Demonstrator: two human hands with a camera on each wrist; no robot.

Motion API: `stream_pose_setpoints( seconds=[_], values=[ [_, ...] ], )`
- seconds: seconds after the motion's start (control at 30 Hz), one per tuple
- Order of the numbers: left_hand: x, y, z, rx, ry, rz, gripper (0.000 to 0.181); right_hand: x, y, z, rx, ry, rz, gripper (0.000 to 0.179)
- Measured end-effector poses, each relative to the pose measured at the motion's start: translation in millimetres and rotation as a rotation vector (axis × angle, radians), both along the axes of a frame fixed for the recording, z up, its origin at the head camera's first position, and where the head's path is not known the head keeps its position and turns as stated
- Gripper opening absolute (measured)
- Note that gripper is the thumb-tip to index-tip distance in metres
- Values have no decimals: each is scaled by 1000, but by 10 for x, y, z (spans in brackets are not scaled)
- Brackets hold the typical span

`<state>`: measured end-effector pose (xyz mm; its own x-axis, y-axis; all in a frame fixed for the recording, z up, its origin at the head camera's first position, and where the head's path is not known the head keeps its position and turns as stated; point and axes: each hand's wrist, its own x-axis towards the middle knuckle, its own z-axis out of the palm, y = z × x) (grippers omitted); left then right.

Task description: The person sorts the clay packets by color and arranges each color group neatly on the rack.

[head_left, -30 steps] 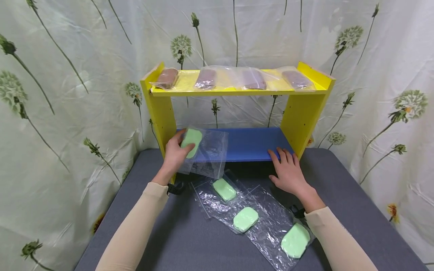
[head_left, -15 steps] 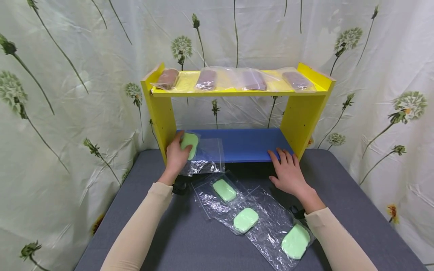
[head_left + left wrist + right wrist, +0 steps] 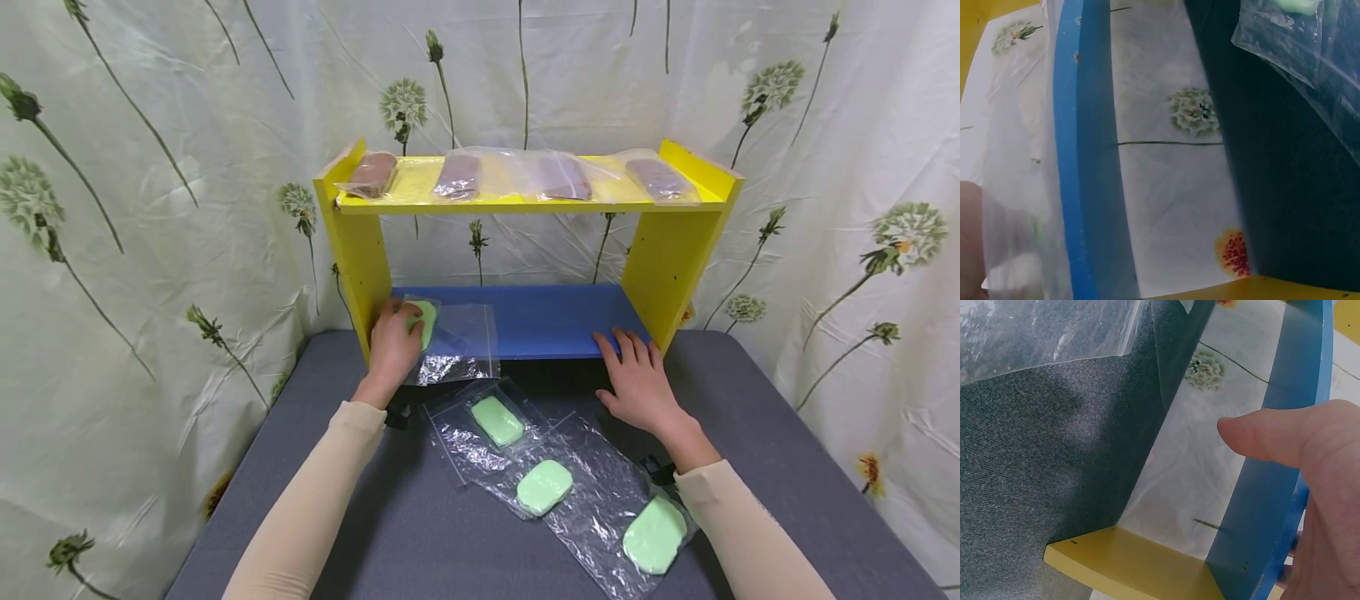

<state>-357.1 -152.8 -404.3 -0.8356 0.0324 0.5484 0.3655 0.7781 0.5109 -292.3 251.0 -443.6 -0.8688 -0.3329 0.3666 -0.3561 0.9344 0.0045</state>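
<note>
In the head view, my left hand [image 3: 394, 343] is at the left end of the blue shelf [image 3: 555, 321], its bent fingers and thumb on a pale green, soap-like bar [image 3: 426, 320] in a clear zip bag [image 3: 467, 342]. The hand covers part of the bar, and the bag's loose end lies over the shelf's front edge. My right hand [image 3: 637, 379] rests with spread fingers on the shelf's right front edge; its thumb [image 3: 1260, 434] stands out straight in the right wrist view. More bagged green bars [image 3: 497, 420], [image 3: 545, 487], [image 3: 655, 535] lie on the dark cloth in front.
A yellow frame [image 3: 678, 250] holds the blue shelf between its side panels. Along its upper board lie several bagged brownish-purple bars [image 3: 457, 175]. Behind hangs a white curtain [image 3: 247, 167] with a dandelion print. Dark grey cloth [image 3: 442, 542] covers the table.
My left hand has lowered the bagged green bar onto the left end of the blue shelf, and its fingers now cover more of the bar. The right hand has stayed in place.
</note>
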Motion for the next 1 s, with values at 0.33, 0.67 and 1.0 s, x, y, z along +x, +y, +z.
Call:
stream_pose_setpoints(
  seconds=[0.33, 0.67, 1.0],
  values=[
    [237, 119, 0, -233, 55, -21, 26, 12, 7, -3, 4, -2, 5, 100],
    [216, 119, -131, -373, 105, -32, 30, -6, 15, -2, 13, 4, 12, 100],
    [155, 54, -139, -372, 65, -3, 28, -5, 15, -3, 9, 3, 6, 100]
  ],
)
